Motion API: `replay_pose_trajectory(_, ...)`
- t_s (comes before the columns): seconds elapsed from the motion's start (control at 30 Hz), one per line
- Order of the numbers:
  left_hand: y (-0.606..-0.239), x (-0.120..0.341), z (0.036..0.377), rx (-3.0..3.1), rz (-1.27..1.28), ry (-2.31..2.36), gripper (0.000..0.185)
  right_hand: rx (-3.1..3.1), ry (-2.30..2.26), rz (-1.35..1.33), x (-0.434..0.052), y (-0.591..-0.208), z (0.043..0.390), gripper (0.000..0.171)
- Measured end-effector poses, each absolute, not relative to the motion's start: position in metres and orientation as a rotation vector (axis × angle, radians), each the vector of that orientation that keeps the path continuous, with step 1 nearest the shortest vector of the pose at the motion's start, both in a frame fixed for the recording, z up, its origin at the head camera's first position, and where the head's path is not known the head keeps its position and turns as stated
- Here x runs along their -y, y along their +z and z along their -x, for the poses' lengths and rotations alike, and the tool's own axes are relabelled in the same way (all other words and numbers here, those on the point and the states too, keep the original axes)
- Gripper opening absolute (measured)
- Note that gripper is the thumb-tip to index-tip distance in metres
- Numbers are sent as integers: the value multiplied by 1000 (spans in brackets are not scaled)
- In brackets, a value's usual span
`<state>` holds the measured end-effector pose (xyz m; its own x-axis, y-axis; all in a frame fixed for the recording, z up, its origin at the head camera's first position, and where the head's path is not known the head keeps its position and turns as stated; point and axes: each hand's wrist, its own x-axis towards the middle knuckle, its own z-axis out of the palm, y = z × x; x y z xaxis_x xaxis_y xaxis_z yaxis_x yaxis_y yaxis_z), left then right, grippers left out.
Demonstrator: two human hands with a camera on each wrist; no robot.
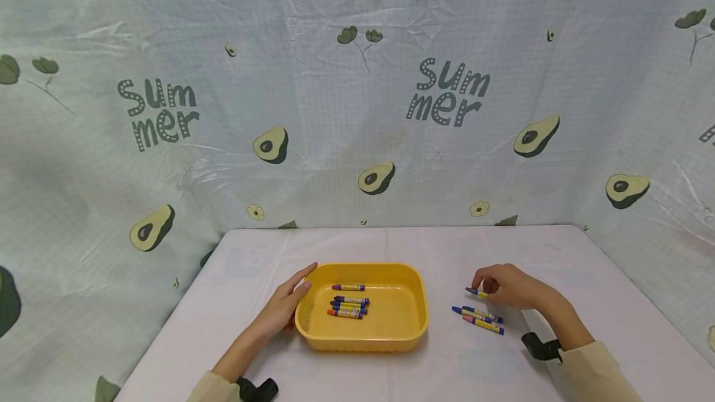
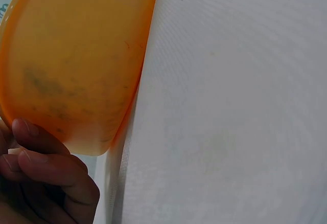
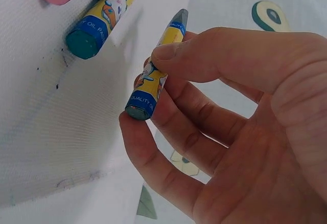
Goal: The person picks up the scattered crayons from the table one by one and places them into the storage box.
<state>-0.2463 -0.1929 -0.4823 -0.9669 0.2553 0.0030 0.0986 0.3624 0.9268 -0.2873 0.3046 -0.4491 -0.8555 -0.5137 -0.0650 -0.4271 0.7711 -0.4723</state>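
My right hand (image 1: pixel 511 285) pinches a dark-tipped oil pastel (image 3: pixel 156 73) with a yellow and blue wrapper between thumb and fingers. Close to that hand, three more oil pastels (image 1: pixel 483 326) lie side by side on the table. On the other side, my left hand (image 1: pixel 282 306) holds the left end of a yellow tray (image 1: pixel 371 344), thumb by the rim and other fingers against the outer wall. Inside the tray, several oil pastels (image 1: pixel 346 314) lie in a loose row, with a red-tipped oil pastel (image 1: pixel 349 288) a little apart at the top.
A pale cloth covers the table (image 1: pixel 424 371). Behind it hangs a whitish curtain (image 1: pixel 324 92) printed with avocados, leaves and lettering, which also runs along both sides. Black camera mounts sit at the left wrist (image 1: pixel 258 389) and the right wrist (image 1: pixel 540 347).
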Motion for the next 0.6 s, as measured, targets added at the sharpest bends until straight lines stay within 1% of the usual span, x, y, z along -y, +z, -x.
replay_pose_trajectory(0.6,-480,188,246,-2478,-306,1676,54,-2767,-673,825,-306,-439,288,26)
